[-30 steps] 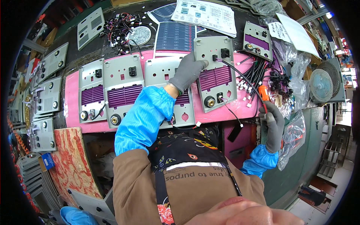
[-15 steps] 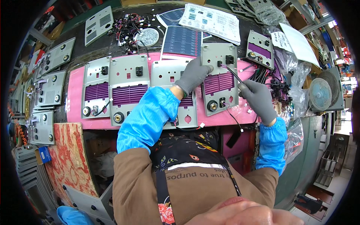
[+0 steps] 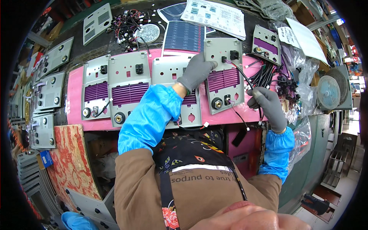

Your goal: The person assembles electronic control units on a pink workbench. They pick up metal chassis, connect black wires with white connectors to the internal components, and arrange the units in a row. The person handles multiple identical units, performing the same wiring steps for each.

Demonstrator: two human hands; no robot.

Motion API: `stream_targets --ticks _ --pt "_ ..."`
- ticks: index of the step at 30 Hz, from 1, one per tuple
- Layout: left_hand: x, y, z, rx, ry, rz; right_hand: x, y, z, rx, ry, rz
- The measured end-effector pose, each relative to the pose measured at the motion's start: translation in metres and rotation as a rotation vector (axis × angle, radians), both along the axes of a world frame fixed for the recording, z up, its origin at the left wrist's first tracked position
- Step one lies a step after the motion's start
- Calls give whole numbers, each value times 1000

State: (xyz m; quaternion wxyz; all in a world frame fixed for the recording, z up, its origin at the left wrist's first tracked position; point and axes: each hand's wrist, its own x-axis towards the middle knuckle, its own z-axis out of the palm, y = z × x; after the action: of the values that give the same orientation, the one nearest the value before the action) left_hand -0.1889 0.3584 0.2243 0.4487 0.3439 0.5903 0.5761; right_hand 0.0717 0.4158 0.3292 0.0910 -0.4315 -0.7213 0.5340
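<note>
My left hand (image 3: 196, 73), in a grey glove, grips the left edge of a grey panel (image 3: 212, 85), its thumb on the front face. This panel carries purple slats (image 3: 224, 80), a black socket (image 3: 234, 55) near the top and a round brass-centred fitting (image 3: 217, 102) low down. A thin black cable (image 3: 242, 73) runs from a small black connector on the panel to my right hand (image 3: 267, 106), also gloved. The fingers of that hand are closed round the cable, whose lower end hangs below them. A short wire with a white plug dangles from the panel's lower part.
Similar panels (image 3: 129, 86) lie to the left on a pink mat (image 3: 74, 101). Bundled black cables (image 3: 264, 78) are at the right, beside plastic bags. Behind are a wire heap (image 3: 128, 28), printed sheets (image 3: 214, 18) and another panel (image 3: 266, 45). A fan (image 3: 329, 92) stands far right.
My right hand has shifted slightly nearer and to the right along the black cable, which now bows in a curve. My left hand keeps its hold on the panel.
</note>
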Motion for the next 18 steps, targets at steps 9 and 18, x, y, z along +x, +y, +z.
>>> stream_targets --ticks 9,18 --pt "-1 -2 -1 81 -152 -37 29 -8 3 -166 81 -36" --pt "0 0 1 1 -136 -14 64 -21 0 -194 149 -127"
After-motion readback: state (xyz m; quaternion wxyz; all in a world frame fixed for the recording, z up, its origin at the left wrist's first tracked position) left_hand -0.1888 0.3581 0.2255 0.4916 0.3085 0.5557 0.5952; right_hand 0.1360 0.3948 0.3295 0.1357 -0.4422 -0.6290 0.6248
